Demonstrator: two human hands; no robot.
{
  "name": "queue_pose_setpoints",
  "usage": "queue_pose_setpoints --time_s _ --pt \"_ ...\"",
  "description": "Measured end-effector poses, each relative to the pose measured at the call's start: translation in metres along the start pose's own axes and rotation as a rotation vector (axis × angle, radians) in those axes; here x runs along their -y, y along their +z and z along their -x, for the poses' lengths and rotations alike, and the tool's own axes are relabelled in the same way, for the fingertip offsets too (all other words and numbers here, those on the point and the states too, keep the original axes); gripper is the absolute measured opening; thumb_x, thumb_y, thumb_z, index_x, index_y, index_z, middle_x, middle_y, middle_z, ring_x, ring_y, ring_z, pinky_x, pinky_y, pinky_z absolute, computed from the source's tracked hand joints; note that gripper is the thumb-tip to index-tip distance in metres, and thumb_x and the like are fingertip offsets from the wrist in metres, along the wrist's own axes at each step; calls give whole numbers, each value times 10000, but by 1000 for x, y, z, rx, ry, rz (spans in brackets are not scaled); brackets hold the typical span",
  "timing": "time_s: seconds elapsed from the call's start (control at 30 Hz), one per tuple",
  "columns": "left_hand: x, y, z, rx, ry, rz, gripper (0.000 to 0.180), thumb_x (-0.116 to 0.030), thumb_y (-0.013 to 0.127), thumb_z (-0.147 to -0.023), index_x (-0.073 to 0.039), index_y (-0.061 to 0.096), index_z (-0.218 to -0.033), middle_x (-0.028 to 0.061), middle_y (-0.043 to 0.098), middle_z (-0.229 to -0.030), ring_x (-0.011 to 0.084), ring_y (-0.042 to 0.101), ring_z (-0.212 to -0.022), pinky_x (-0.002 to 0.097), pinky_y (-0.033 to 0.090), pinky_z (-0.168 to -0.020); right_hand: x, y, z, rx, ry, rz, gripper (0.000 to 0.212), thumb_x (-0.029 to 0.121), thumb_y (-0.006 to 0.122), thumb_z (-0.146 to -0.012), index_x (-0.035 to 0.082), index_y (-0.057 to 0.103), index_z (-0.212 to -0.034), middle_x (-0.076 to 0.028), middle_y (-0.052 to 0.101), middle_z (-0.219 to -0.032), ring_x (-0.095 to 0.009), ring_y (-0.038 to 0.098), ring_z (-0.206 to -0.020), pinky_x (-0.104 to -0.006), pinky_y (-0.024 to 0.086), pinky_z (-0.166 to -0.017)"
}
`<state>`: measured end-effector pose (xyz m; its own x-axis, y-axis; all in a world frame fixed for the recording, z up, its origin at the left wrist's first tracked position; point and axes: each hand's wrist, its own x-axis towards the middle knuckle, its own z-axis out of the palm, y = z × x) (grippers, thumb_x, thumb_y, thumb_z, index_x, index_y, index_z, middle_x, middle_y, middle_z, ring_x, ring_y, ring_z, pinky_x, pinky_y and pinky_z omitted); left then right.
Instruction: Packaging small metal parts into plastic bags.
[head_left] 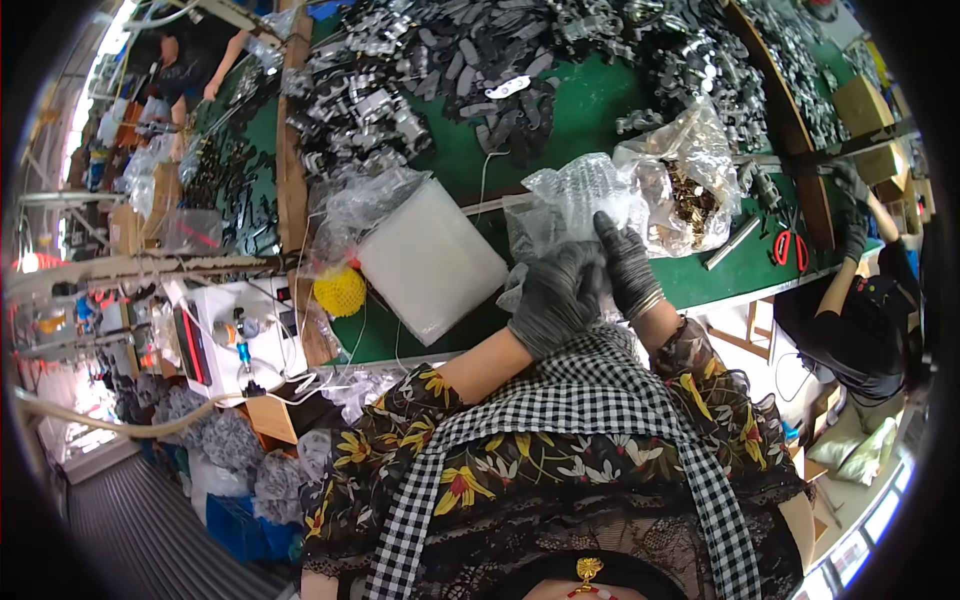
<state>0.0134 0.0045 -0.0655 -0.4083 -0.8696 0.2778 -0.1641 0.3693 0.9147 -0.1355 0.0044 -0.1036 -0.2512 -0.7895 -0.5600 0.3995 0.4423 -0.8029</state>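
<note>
Both my hands wear dark grey gloves and meet at the table's near edge. My left hand (pixel 558 295) is closed, its fingers curled against the near part of a clear bubble-wrap bag (pixel 585 200). My right hand (pixel 627 268) lies along the bag's right side, thumb and fingers pressed on the plastic. Whatever sits inside the bag is too hazy to make out. Just beyond my right hand is an open clear bag (pixel 690 195) of small brass-coloured parts. A white square foam block or stack of sheets (pixel 433 262) lies left of my left hand.
Heaps of metal parts (pixel 375 120) and black pieces (pixel 490 60) cover the far side of the green table (pixel 585 105). Red-handled scissors (pixel 789 250) and a metal rod (pixel 732 243) lie at right. A yellow knobbly ball (pixel 339 291) sits at left. Another person (pixel 865 320) works at far right.
</note>
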Motion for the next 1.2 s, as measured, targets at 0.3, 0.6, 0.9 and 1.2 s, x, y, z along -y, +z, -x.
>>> queue_pose_setpoints --time_s 0.3,0.6,0.9,1.2 --pt "22 -80 19 -545 -112 -113 136 -16 602 -842 5 606 -976 111 619 -917 211 606 -815 307 503 -730 120 -8 54 111 -17 -211 514 303 648 -860 34 529 -1282 -137 585 -1235 -263 565 -1127 -384 458 -980" --pt "72 -25 30 354 -95 -795 1102 -572 785 -567 -77 289 -1417 159 357 -1399 322 387 -1246 446 350 -1024 129 -152 127 -204 -550 47 493 37 484 -895 16 402 -1381 -130 442 -1395 -232 447 -1261 -370 327 -1086" --pt "123 23 12 529 -282 -928 1053 -393 697 -763 -155 -21 -1494 213 398 -1405 349 515 -1179 436 455 -937 36 -150 190 -545 -105 -384 429 244 459 -964 38 468 -1340 -92 491 -1346 -223 496 -1197 -359 407 -1010" --pt "170 -6 -32 648 -356 -520 1390 -544 846 -523 24 -21 -1448 343 567 -1109 369 628 -975 413 483 -860 -53 -146 158 -442 -41 -463 402 311 588 -902 -7 592 -1148 -99 640 -1044 -209 604 -917 -337 497 -816"
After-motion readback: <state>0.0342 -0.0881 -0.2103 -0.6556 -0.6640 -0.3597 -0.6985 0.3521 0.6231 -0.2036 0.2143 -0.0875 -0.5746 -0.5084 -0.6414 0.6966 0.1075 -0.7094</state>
